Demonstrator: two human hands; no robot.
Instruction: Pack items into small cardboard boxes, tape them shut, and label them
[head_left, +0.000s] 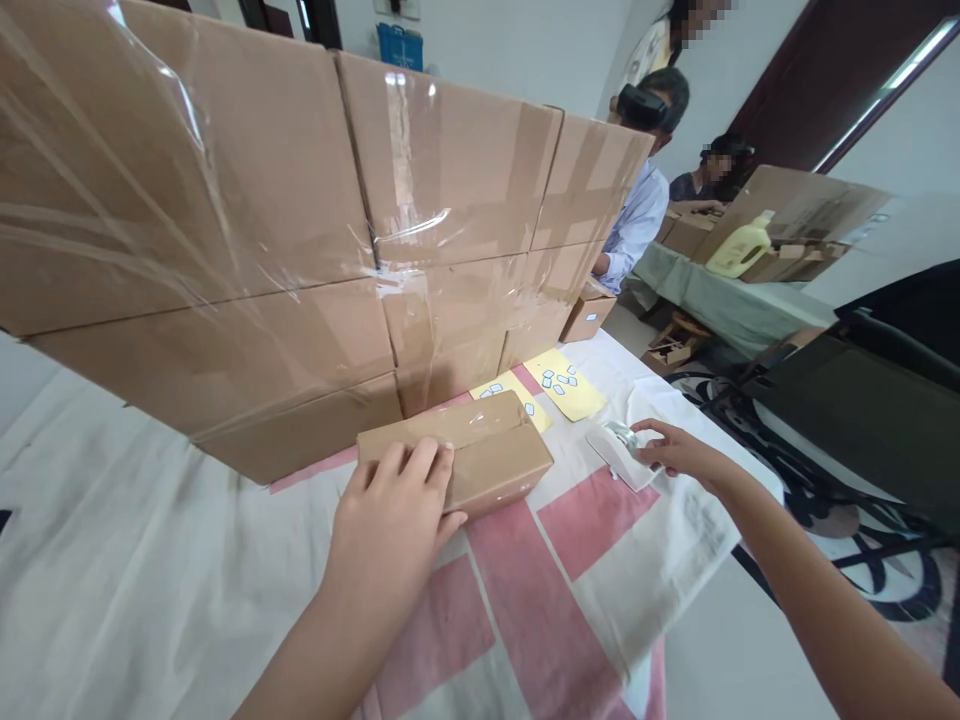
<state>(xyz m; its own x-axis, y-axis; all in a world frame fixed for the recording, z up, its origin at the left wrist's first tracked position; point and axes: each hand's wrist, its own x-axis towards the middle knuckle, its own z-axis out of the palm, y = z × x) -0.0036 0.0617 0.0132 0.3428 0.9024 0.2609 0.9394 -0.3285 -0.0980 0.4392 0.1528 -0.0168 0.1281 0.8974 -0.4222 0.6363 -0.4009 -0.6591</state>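
Observation:
A small taped cardboard box (487, 450) lies on the white and pink cloth (187, 570) in front of me. My left hand (394, 520) rests on the box's near left corner, fingers laid flat over its top edge. Off to the right, my right hand (675, 450) touches a white handheld device (619, 455) lying on the cloth, fingers curled around its far end. Two yellow sheets (566, 385) with small white and blue stickers lie just behind the box.
A tall wall of taped cardboard boxes (300, 230) stands behind the small box. Another small box (587, 315) sits at its right end. Further right, other people sit at a green-covered table (720, 300) with boxes and a yellow bottle (739, 250). A dark chair (862, 400) stands at my right.

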